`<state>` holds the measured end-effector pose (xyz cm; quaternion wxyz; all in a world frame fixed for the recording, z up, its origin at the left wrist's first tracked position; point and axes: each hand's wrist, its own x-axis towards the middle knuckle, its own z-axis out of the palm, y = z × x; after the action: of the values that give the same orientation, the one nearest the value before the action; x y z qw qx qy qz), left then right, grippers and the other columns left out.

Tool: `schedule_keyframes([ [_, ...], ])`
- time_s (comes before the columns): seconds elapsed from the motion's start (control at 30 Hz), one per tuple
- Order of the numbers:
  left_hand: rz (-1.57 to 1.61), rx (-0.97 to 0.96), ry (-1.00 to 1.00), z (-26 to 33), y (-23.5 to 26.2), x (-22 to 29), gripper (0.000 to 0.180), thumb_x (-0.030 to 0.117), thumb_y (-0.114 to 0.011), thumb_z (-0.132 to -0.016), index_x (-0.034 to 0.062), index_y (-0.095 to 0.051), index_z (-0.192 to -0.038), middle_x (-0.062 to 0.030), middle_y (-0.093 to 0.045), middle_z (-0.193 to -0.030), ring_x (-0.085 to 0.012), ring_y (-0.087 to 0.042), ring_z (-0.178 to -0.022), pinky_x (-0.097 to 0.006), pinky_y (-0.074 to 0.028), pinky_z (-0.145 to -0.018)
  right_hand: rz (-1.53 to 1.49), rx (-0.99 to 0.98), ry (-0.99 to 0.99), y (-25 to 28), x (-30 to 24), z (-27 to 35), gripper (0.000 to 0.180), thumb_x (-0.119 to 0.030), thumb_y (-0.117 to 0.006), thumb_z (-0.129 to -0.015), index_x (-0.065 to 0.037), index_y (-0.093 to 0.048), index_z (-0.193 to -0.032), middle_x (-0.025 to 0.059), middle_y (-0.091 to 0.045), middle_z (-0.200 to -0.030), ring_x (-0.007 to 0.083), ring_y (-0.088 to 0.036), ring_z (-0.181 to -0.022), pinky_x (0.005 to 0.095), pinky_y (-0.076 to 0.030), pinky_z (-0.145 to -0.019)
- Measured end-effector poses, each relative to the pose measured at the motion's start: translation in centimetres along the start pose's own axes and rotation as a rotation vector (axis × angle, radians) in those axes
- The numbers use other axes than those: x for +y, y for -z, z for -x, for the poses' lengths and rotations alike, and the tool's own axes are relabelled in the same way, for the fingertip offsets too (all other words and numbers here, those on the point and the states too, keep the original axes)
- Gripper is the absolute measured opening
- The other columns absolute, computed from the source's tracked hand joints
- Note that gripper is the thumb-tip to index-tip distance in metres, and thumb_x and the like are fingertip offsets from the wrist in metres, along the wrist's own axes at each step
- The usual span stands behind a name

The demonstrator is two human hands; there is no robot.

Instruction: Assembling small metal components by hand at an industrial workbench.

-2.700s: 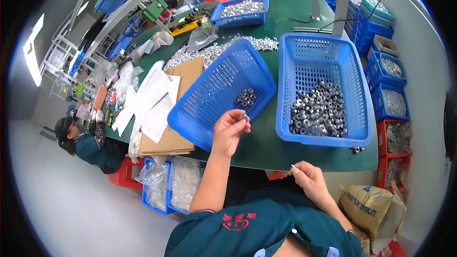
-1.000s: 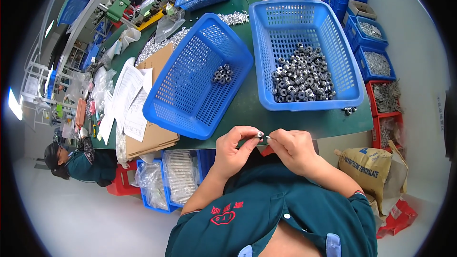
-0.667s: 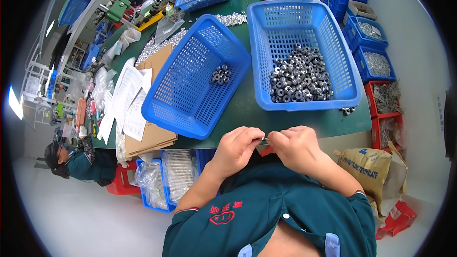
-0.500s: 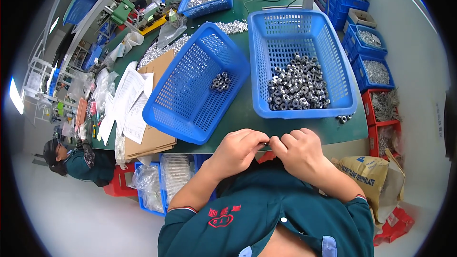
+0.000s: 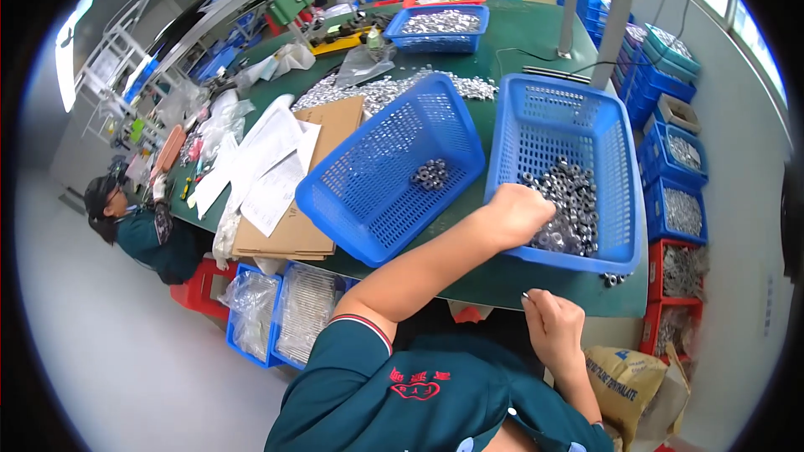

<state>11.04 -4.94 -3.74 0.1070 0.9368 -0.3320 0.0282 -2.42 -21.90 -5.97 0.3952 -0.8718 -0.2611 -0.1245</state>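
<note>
2 blue baskets sit side by side on the green table [image 5: 511, 280]. The right basket [image 5: 615, 176] holds a heap of metal nuts [image 5: 569, 201]; the left basket [image 5: 377, 184], tilted up on a stack of cardboard [image 5: 289, 230], holds only 1 small cluster of nuts [image 5: 430, 173].

The left hand [image 5: 517, 213] lies over the right basket's 7 o'clock rim, fingers curled down into the heap; whether it grips any nut cannot be told. The right hand [image 5: 553, 326] hangs at 6 o'clock below the table edge, fingertips pinched on a thin metal pin [image 5: 526, 295].

Half a second ago both hands met at the chest, fingertips together; now they are well apart, the left one out at the heap.

1 other person [image 5: 138, 222] sits at 9 o'clock.
</note>
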Motion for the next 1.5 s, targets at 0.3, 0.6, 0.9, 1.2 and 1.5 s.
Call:
schedule_keyframes([
  [0.3, 0.166, 0.769, 0.467, 7.6, -1.0, -6.5, 0.009, 0.01, -0.062, -0.085, 0.0079, -0.067, -0.093, -0.0114, -0.067, -0.093, -0.0325, -0.065, -0.087, -0.042, -0.052, -0.075, -0.091, -0.067, -0.05, -1.3, 0.9, 0.5, 0.006, -0.006, -0.067, -0.084, -0.003, -0.061, -0.084, 0.0141, -0.063, -0.067, 0.0326, -0.063, -0.06, 0.038, -0.05, -0.055],
  [0.6, 0.005, 0.374, 0.851, 11.5, -4.2, -13.1, 0.019, 0.008, -0.067, -0.082, 0.0079, -0.068, -0.102, -0.0135, -0.065, -0.101, -0.0343, -0.064, -0.092, -0.045, -0.052, -0.078, -0.167, -0.145, -0.023, -2.5, 0.8, 0.3, 0.007, -0.009, -0.067, -0.085, -0.004, -0.062, -0.085, 0.0134, -0.063, -0.067, 0.0322, -0.063, -0.059, 0.0385, -0.049, -0.053],
  [0.9, 0.203, 0.565, 0.829, 13.8, -4.4, -11.5, 0.023, 0.004, -0.069, -0.083, 0.0012, -0.059, -0.104, -0.0142, -0.066, -0.099, -0.028, -0.066, -0.087, -0.04, -0.054, -0.075, -0.167, -0.153, -0.021, -2.7, 0.4, 0.5, 0.008, -0.01, -0.068, -0.084, -0.004, -0.062, -0.083, 0.0132, -0.062, -0.065, 0.0321, -0.063, -0.058, 0.0385, -0.048, -0.051],
  [1.2, 1.773, 0.698, 0.51, 17.0, -1.9, -3.4, 0.024, 0.004, -0.061, -0.093, 0.0035, -0.059, -0.117, -0.0173, -0.067, -0.11, -0.021, -0.067, -0.087, -0.032, -0.055, -0.076, -0.222, -0.19, 0.022, -3.1, -0.5, -1.3, 0.01, -0.007, -0.067, -0.084, -0.003, -0.058, -0.081, 0.0134, -0.062, -0.067, 0.0329, -0.062, -0.059, 0.0394, -0.048, -0.052],
  [1.5, 2.386, 0.473, 0.518, 17.6, -3.4, 1.3, 0.031, 0.028, -0.063, -0.095, 0.0071, -0.06, -0.118, -0.009, -0.065, -0.098, -0.0173, -0.057, -0.08, -0.03, -0.048, -0.067, -0.309, -0.133, 0.024, -3.5, -2.2, -3.1, 0.007, -0.006, -0.066, -0.085, -0.002, -0.059, -0.085, 0.0104, -0.061, -0.064, 0.0293, -0.062, -0.057, 0.0369, -0.048, -0.051],
])
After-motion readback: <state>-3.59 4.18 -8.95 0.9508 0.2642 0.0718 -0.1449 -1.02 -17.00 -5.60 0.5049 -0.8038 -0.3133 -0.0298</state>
